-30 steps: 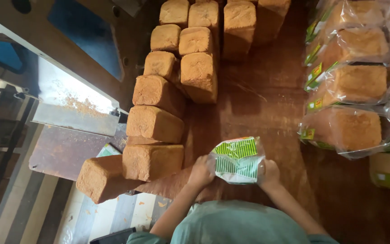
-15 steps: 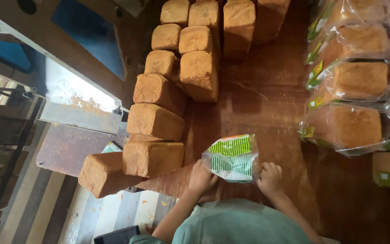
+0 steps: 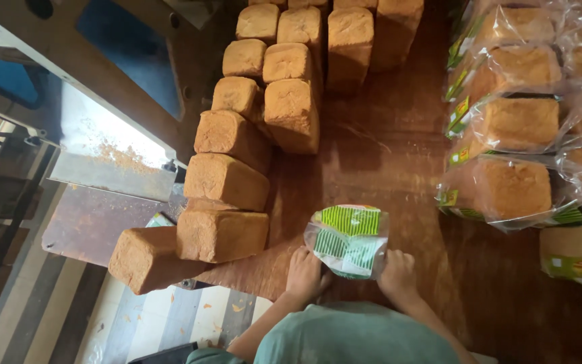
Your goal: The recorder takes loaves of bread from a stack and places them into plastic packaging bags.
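A clear plastic bread bag (image 3: 349,240) with green and white print lies on the brown wooden table (image 3: 385,148) right in front of me. My left hand (image 3: 304,274) grips its near left edge and my right hand (image 3: 397,272) grips its near right edge. The bag looks empty and puffed open. To the left of my left hand lie unwrapped brown bread loaves (image 3: 222,234), the nearest within a hand's width.
Several more bare loaves (image 3: 291,111) stand in rows toward the back. Bagged loaves (image 3: 503,189) are stacked along the right side. A metal slicing machine (image 3: 112,145) with crumbs stands at the left, above a striped floor (image 3: 55,317).
The bag and both hands have stayed near the table's front edge; the bag shifted a little and my hands settled on its near corners. The view moved slightly.
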